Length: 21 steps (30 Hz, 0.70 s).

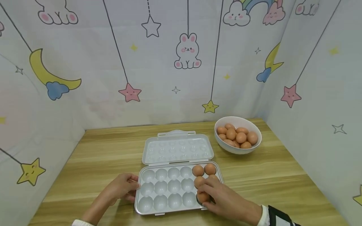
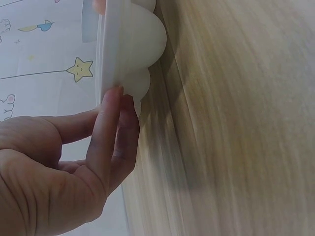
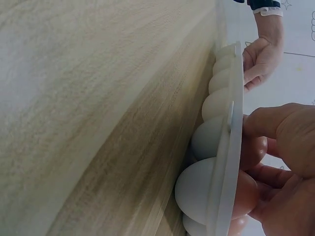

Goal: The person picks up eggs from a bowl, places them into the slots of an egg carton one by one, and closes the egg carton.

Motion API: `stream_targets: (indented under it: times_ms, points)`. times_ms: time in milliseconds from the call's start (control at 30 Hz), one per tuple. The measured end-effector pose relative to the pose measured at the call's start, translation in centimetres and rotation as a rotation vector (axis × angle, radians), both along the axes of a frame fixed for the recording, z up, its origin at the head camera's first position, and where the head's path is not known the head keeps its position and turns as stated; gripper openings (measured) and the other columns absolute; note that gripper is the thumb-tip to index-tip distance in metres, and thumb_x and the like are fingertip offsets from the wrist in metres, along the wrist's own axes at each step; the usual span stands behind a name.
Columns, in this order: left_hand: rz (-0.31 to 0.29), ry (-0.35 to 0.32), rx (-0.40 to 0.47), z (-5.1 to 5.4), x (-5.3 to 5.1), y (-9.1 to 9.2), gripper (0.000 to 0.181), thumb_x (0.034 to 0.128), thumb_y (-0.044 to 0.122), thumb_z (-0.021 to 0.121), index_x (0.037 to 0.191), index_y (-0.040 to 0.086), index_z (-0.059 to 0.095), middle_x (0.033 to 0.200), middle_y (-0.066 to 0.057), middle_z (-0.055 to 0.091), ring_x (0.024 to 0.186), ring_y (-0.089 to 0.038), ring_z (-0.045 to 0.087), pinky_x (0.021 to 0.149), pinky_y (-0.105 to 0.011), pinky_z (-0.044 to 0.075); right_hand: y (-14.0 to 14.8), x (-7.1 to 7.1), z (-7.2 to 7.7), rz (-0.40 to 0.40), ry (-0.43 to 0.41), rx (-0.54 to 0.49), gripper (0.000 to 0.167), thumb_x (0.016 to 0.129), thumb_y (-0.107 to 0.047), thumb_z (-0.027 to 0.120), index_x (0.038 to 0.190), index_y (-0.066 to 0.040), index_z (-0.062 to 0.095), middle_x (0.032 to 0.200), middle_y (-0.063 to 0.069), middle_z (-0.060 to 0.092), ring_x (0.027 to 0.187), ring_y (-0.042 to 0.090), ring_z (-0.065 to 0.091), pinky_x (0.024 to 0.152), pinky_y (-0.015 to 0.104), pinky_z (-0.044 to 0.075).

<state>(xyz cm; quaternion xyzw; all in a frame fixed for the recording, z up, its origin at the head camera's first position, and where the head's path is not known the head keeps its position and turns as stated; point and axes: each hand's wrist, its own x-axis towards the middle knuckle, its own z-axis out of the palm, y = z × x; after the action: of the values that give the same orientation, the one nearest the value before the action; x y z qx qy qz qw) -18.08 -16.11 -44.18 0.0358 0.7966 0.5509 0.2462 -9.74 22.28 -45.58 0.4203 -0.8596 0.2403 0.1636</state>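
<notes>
A white plastic egg box (image 1: 167, 188) lies on the table with its lid folded back. Brown eggs (image 1: 198, 170) fill cups in its two right-hand columns; the other cups hold nothing. My left hand (image 1: 124, 187) pinches the box's left rim (image 2: 109, 54) between thumb and fingers. At the front row, fifth cup, my right hand (image 1: 223, 199) grips an egg (image 1: 202, 197) that sits in or just at the cup. Beside it in the right wrist view, another egg (image 3: 244, 195) stands in the end cup, hidden by the hand in the head view.
Behind the box's right corner stands a white bowl (image 1: 238, 152) heaped with brown eggs. The clear lid (image 1: 177, 147) lies flat behind the cups. A patterned cloth (image 1: 158, 110) hangs around the back and sides of the wooden table (image 1: 113, 150).
</notes>
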Motion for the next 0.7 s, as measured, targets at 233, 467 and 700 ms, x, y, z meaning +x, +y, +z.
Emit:
stream_targets:
  times_ms: [233, 467, 700]
  points:
    - [-0.015, 0.016, -0.002, 0.01, 0.04, -0.09, 0.033, 0.0973, -0.004, 0.061, 0.123, -0.022, 0.050, 0.092, -0.013, 0.069, 0.078, -0.021, 0.068, 0.063, -0.038, 0.064, -0.02, -0.04, -0.25, 0.016, -0.020, -0.018, 0.033, 0.081, -0.008, 0.085, 0.103, -0.022, 0.064, 0.108, -0.011, 0.055, 0.097, 0.003, 0.046, 0.085, 0.008, 0.041]
    - [-0.009, 0.009, -0.010, 0.14, 0.05, 0.00, 0.033, 0.0972, -0.004, 0.061, 0.123, -0.022, 0.051, 0.091, -0.012, 0.069, 0.078, -0.021, 0.068, 0.063, -0.038, 0.064, -0.03, 0.04, -0.17, 0.033, -0.022, -0.026, 0.034, 0.081, -0.008, 0.086, 0.102, -0.023, 0.065, 0.106, -0.011, 0.054, 0.095, 0.003, 0.045, 0.085, 0.005, 0.038]
    - [-0.012, 0.015, -0.014, 0.17, 0.08, 0.02, 0.032, 0.0972, -0.004, 0.061, 0.122, -0.022, 0.051, 0.092, -0.013, 0.069, 0.077, -0.021, 0.068, 0.063, -0.037, 0.064, -0.01, 0.19, -0.02, 0.026, -0.029, -0.018, 0.032, 0.081, -0.010, 0.087, 0.102, -0.022, 0.066, 0.106, -0.011, 0.054, 0.096, 0.003, 0.045, 0.086, 0.005, 0.038]
